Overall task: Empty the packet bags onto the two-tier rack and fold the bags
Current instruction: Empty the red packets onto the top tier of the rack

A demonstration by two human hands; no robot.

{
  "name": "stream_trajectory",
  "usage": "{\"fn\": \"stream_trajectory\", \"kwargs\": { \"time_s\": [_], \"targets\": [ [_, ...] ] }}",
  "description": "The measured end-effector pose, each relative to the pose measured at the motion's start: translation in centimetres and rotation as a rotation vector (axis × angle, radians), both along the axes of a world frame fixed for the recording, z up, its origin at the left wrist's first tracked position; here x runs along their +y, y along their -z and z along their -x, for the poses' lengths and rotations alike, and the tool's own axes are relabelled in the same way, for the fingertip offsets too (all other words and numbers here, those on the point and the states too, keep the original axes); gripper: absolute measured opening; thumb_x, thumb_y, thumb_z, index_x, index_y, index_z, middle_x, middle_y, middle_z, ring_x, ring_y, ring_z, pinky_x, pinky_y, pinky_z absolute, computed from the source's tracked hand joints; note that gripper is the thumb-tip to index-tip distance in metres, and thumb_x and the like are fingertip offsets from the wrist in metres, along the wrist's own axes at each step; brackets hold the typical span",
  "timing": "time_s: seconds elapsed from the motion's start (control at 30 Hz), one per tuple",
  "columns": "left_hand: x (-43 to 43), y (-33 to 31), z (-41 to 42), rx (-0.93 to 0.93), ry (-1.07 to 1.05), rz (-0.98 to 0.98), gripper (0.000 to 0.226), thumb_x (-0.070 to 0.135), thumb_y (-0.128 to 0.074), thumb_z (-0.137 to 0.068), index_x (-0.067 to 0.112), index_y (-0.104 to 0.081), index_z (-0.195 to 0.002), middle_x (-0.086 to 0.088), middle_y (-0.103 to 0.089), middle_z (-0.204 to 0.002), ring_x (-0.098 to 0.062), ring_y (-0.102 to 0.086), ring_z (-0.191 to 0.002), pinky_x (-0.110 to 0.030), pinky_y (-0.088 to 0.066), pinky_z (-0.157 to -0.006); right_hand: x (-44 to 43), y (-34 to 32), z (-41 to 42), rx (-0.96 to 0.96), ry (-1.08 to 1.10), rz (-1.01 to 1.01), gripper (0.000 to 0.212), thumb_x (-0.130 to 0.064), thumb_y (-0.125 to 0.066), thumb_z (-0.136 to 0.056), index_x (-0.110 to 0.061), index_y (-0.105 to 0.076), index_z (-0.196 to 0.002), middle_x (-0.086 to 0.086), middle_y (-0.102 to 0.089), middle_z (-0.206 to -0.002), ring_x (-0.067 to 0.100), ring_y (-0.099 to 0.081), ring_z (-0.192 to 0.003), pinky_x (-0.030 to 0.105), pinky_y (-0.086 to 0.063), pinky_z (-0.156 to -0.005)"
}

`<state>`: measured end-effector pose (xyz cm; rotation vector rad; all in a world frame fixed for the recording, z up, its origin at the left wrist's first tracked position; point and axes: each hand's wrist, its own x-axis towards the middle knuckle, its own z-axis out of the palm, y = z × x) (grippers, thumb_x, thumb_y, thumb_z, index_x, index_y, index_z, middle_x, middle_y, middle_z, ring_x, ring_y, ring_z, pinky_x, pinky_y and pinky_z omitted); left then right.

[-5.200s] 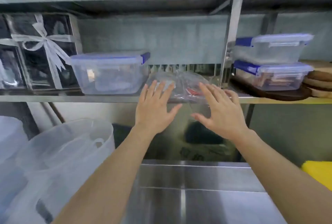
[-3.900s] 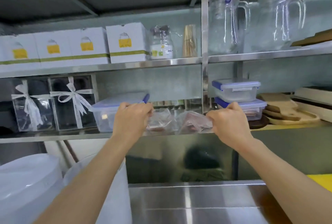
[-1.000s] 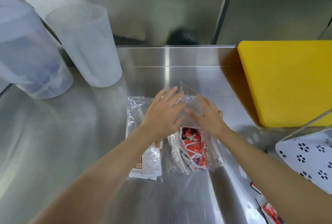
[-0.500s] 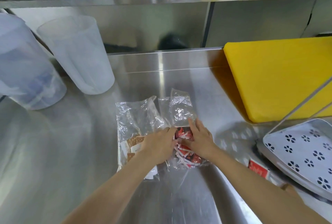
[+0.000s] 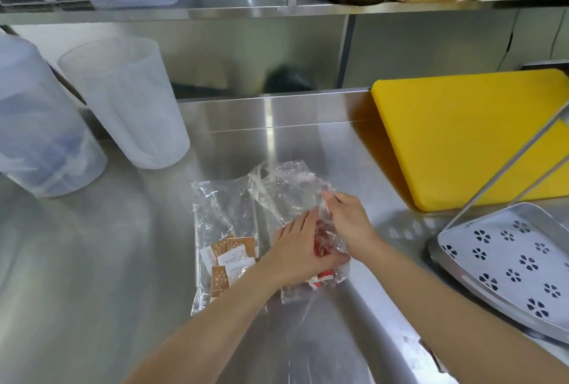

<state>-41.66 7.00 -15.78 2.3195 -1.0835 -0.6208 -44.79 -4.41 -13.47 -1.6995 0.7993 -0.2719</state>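
Head view: two crinkled clear bags (image 5: 224, 214) lie mid-counter (image 5: 92, 260); left hand (image 5: 297, 256) presses red packets (image 5: 323, 274), right hand (image 5: 348, 223) pinches plastic.

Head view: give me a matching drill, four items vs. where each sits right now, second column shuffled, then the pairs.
Items:
1. bag of brown packets
2. bag of red packets
3. yellow cutting board
4. translucent jug

Places:
A. back left of the counter
B. under both hands
C. lying untouched, left of the hands
D. right side of the counter, behind the rack tray

Pairs: 1-C, 2-B, 3-D, 4-A
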Motion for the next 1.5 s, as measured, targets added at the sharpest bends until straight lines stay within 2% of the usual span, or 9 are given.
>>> {"fn": "stream_trajectory", "kwargs": {
  "time_s": [0.17, 0.47, 0.7, 0.77, 0.9, 1.07, 1.23, 1.37, 1.5],
  "targets": [
    [-1.3, -0.5, 1.5, -0.080, 0.000, 0.096, 0.114, 0.069, -0.048, -0.051, 0.025, -0.002, -0.145, 0.004, -0.015, -0.154, -0.013, -0.014, -0.142, -0.042, -0.018, -0.116, 1.6, -2.5, -0.2, -0.078, 0.091, -0.316, 0.040, -0.028, -0.042, -0.095, 0.010, -0.054, -0.099, 0.009, -0.052, -0.082, 0.020, -0.050, -0.077, 0.031, -0.043, -0.067],
    [-1.7, -4.5, 1.9, 0.040, -0.230, 0.370, 0.059, 0.029, -0.031, -0.075, 0.026, -0.026, -0.134, -0.001, -0.050, -0.131, -0.023, -0.053, -0.116, -0.044, -0.048, -0.091, 2.8, -6.4, -0.2, -0.163, -0.044, -0.411, 0.060, -0.042, -0.061, -0.078, -0.030, -0.043, -0.134, -0.003, -0.053, -0.133, 0.024, -0.052, -0.120, 0.045, -0.038, -0.107],
    [-0.7, -8.3, 1.3, 0.187, -0.282, 0.595, 0.051, -0.006, -0.034, -0.085, 0.023, -0.046, -0.125, 0.017, -0.056, -0.104, -0.003, -0.056, -0.094, -0.011, -0.043, -0.076, 1.5, -8.5, 0.7, -0.268, -0.040, -0.346, 0.034, -0.033, -0.055, -0.088, -0.020, -0.055, -0.120, 0.003, -0.063, -0.108, 0.017, -0.060, -0.095, 0.031, -0.049, -0.080],
    [-0.5, -8.9, 0.5, 0.319, -0.340, 0.685, 0.052, -0.008, -0.035, -0.087, 0.032, -0.055, -0.112, 0.016, -0.062, -0.105, -0.008, -0.062, -0.098, -0.018, -0.050, -0.084, 1.2, -8.7, 1.2, -0.335, -0.045, -0.298, 0.031, -0.037, -0.052, -0.089, -0.021, -0.059, -0.114, 0.000, -0.065, -0.104, 0.013, -0.062, -0.091, 0.025, -0.047, -0.071],
    [-0.2, -10.7, -0.8, 0.296, -0.403, 0.765, 0.048, -0.005, -0.031, -0.093, 0.036, -0.056, -0.098, -0.002, -0.066, -0.103, -0.024, -0.066, -0.098, -0.041, -0.052, -0.091, 0.1, -7.7, 1.9, -0.375, 0.115, -0.247, 0.026, -0.037, -0.051, -0.089, -0.019, -0.061, -0.105, -0.001, -0.062, -0.098, 0.013, -0.057, -0.090, 0.026, -0.042, -0.071],
    [0.7, -14.9, -1.9, 0.271, -0.255, 0.795, 0.040, -0.005, -0.026, -0.096, 0.015, -0.051, -0.120, -0.006, -0.061, -0.105, -0.011, -0.064, -0.082, -0.020, -0.053, -0.070, -1.3, -6.0, 2.9, -0.281, 0.331, -0.284, 0.007, -0.026, -0.059, -0.085, -0.021, -0.056, -0.081, 0.009, -0.058, -0.100, 0.021, -0.054, -0.094, 0.038, -0.045, -0.087],
    [1.9, -19.3, -2.4, 0.275, -0.080, 0.805, 0.042, -0.013, -0.027, -0.092, 0.014, -0.053, -0.111, -0.003, -0.064, -0.098, -0.012, -0.067, -0.080, -0.031, -0.054, -0.081, -2.2, -5.3, 3.4, -0.176, 0.228, -0.512, 0.019, -0.028, -0.062, -0.083, -0.016, -0.059, -0.098, 0.017, -0.057, -0.122, 0.030, -0.056, -0.109, 0.040, -0.046, -0.083],
    [2.9, -22.3, -3.0, 0.295, -0.042, 0.925, 0.044, -0.013, -0.032, -0.092, 0.020, -0.060, -0.101, 0.000, -0.069, -0.096, -0.015, -0.071, -0.082, -0.036, -0.057, -0.079, -2.6, -4.1, 4.1, -0.172, 0.124, -0.725, 0.039, -0.040, -0.066, -0.074, -0.015, -0.050, -0.099, 0.003, -0.053, -0.078, 0.014, -0.048, -0.069, 0.029, -0.036, -0.066],
    [3.7, -23.9, -3.3, 0.400, -0.027, 1.060, 0.044, -0.014, -0.033, -0.090, 0.018, -0.062, -0.098, 0.002, -0.074, -0.090, -0.021, -0.070, -0.087, -0.042, -0.058, -0.079, -3.1, -2.0, 4.4, -0.304, 0.112, -0.853, 0.056, -0.047, -0.073, -0.067, -0.019, -0.048, -0.109, 0.003, -0.057, -0.100, 0.017, -0.051, -0.099, 0.035, -0.039, -0.092]
  ]
}}
